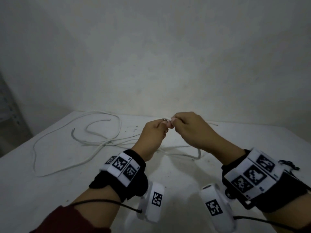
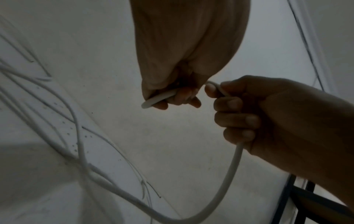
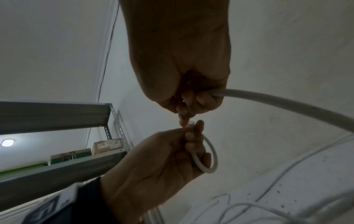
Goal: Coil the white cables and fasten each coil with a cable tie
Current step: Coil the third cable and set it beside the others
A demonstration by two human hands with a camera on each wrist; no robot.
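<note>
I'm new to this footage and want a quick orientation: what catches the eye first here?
The two hands, raised together above the middle of the table: the left hand and right hand both grip one white cable, with a small loop of it in the left hand. Behind them to the left, loose cables sprawl uncoiled across the tabletop. Wrist bands with black-and-white markers stand out nearest the camera.

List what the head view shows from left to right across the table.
Metal shelf upright → loose white cables → left hand → right hand, both pinching one cable end → thin cable tie.
</note>
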